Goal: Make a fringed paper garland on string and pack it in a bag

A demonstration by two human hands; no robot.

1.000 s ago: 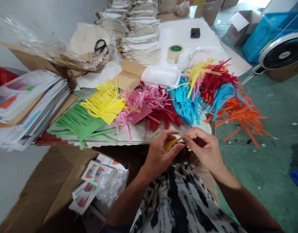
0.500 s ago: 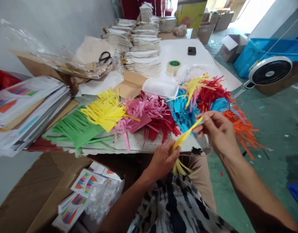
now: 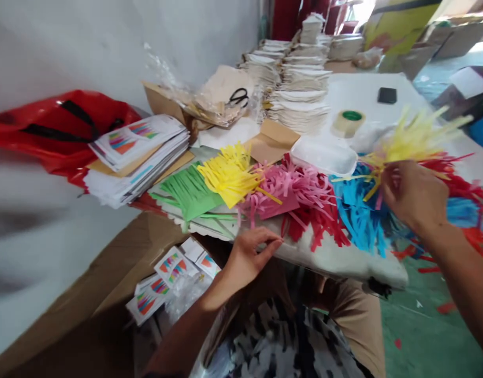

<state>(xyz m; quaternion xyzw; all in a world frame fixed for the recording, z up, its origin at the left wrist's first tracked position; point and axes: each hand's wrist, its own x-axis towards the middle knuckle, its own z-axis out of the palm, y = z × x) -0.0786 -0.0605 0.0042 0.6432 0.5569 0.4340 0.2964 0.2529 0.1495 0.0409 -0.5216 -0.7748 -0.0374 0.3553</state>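
Observation:
My right hand (image 3: 415, 197) is raised at the right and closed on a yellow fringed paper piece (image 3: 417, 137) that fans up and out above the coloured paper. My left hand (image 3: 247, 257) hovers at the near edge of the white board (image 3: 336, 257), fingers loosely spread, holding nothing. On the board lie piles of cut paper fringe: green (image 3: 190, 191), yellow (image 3: 228, 176), pink (image 3: 289, 189), red (image 3: 316, 223) and blue (image 3: 357, 212).
A stack of printed cards (image 3: 137, 149) and a red bag (image 3: 60, 123) lie at the left. Behind are a white tray (image 3: 324, 155), a tape roll (image 3: 347, 122), scissors (image 3: 238, 97), stacked pale sheets (image 3: 300, 89) and a black phone (image 3: 386, 95). Bagged cards (image 3: 170, 278) rest on cardboard below.
My right hand has carried the yellow fringe up and to the right, out of my left hand. My left hand has let go and opened. The view has swung left.

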